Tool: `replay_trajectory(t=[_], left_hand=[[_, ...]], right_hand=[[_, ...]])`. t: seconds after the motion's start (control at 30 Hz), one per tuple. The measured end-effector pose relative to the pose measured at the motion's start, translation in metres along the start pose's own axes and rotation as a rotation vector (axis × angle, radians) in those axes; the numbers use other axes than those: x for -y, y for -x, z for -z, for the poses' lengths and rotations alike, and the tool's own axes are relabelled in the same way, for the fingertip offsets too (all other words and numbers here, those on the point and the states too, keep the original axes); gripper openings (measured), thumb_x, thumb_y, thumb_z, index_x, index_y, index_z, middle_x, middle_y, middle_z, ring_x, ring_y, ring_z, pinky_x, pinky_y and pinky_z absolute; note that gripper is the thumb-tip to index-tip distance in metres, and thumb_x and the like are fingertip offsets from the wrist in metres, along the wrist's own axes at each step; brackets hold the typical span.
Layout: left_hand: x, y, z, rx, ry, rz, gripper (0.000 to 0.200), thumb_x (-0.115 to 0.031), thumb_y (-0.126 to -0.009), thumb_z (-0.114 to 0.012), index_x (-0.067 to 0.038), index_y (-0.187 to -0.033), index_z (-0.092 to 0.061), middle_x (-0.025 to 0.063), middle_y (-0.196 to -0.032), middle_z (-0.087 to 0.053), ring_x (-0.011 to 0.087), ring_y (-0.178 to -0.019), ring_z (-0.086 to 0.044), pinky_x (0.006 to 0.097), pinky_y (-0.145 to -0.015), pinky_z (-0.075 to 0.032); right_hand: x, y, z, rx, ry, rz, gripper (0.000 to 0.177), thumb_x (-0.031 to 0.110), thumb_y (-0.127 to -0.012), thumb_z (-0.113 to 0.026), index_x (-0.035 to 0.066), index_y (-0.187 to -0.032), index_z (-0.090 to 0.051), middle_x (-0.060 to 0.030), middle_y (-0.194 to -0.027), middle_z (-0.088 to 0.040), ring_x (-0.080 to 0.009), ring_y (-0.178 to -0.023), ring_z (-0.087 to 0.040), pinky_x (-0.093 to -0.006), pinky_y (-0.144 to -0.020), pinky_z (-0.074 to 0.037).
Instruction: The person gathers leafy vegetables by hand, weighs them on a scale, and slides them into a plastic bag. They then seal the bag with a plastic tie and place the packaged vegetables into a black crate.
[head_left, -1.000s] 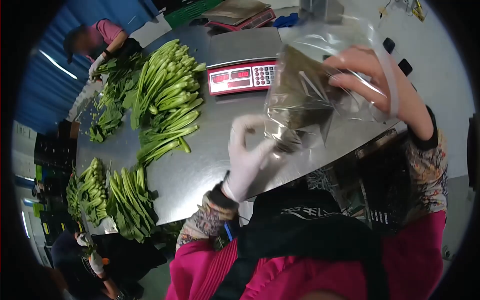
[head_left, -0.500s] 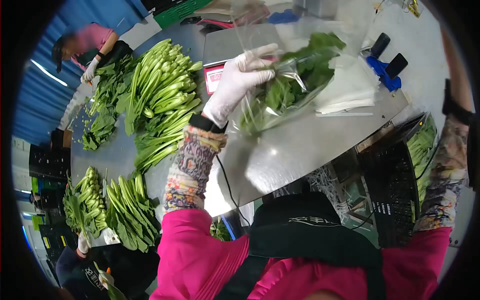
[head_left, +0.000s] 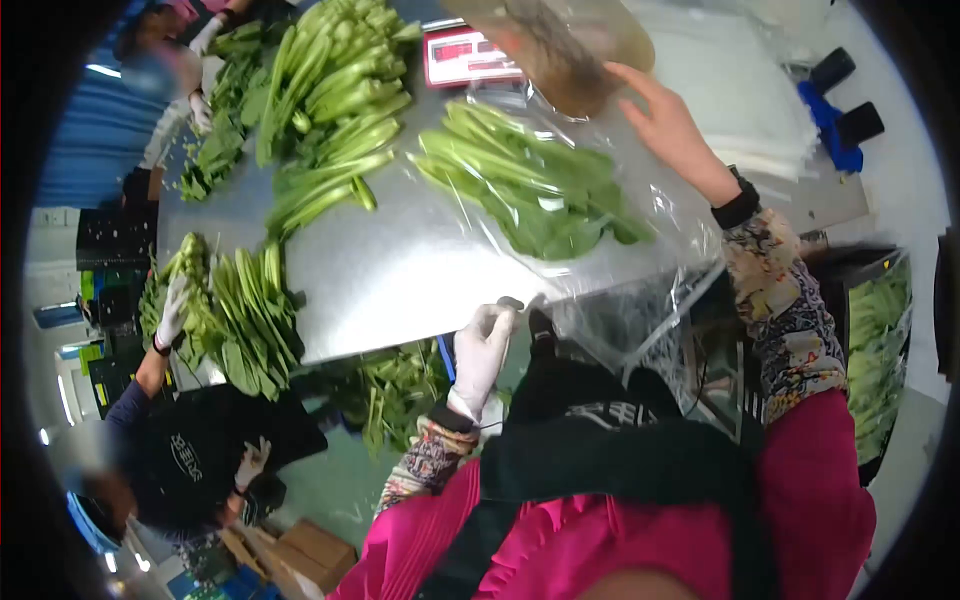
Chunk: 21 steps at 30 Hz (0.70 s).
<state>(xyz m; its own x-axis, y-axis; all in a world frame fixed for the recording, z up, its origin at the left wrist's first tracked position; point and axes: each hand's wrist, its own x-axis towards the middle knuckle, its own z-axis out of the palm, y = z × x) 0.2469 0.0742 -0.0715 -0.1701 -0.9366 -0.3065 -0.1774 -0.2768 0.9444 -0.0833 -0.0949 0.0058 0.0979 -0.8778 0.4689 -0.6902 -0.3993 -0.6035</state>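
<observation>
A clear bag [head_left: 685, 225] with leafy green stalks [head_left: 530, 180] inside lies on the metal table [head_left: 370, 290]. My left hand [head_left: 482, 360], in a white glove, is low at the table's front edge with its fingers pressed together by a small dark thing that I cannot identify. My bare right hand [head_left: 675, 130] is above the bag's right side, index finger stretched and thumb apart. Its fingertips are beside a blurred brownish see-through thing [head_left: 580, 60]; whether they touch it is unclear.
Piles of green stalks [head_left: 340, 90] cover the table's left part. A red-edged scale [head_left: 465, 55] and a stack of clear sheets [head_left: 740, 90] are at the back. Co-workers' gloved hands [head_left: 172, 312] handle greens at the left. A black crate [head_left: 850, 260] stands right.
The bagged greens have come down from the air onto the table. My left hand has moved from the bag down to the front edge. My right hand has come into view over the table.
</observation>
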Motion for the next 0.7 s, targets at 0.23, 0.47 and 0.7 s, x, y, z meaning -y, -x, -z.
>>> replay_trajectory(t=[0.23, 0.47, 0.7], left_hand=[[0.002, 0.032, -0.084, 0.392, 0.168, 0.496, 0.035, -0.037, -0.094, -0.051, -0.003, -0.092, -0.062, 0.0064, -0.08, -0.068, 0.0098, -0.07, -0.063, 0.0211, -0.063, -0.045], [-0.017, 0.056, -0.091, 0.317, 0.433, 0.538, 0.036, -0.033, -0.098, -0.044, -0.002, -0.089, -0.061, 0.0117, -0.077, -0.068, 0.0161, -0.065, -0.066, 0.0242, -0.058, -0.051], [-0.016, 0.062, -0.084, 0.267, 0.415, 0.47, 0.034, -0.035, -0.096, -0.046, -0.003, -0.091, -0.059, 0.0108, -0.076, -0.067, 0.0181, -0.065, -0.065, 0.0267, -0.057, -0.052]], right_hand=[[0.047, 0.118, 0.029, 0.466, -0.33, -0.399, 0.021, 0.016, -0.086, -0.059, 0.0, -0.099, -0.065, -0.0112, -0.093, -0.066, -0.0171, -0.084, -0.062, -0.0285, -0.076, -0.047], [0.102, 0.188, 0.031, 0.731, -0.442, 0.119, 0.013, 0.014, -0.077, -0.067, 0.005, -0.086, -0.063, -0.004, -0.089, -0.057, -0.0231, -0.09, -0.052, -0.0324, -0.078, -0.041], [0.112, 0.218, 0.019, 0.702, -0.267, 0.287, 0.012, 0.019, -0.082, -0.061, 0.011, -0.076, -0.054, -0.0024, -0.079, -0.046, -0.0202, -0.084, -0.046, -0.0313, -0.078, -0.036]])
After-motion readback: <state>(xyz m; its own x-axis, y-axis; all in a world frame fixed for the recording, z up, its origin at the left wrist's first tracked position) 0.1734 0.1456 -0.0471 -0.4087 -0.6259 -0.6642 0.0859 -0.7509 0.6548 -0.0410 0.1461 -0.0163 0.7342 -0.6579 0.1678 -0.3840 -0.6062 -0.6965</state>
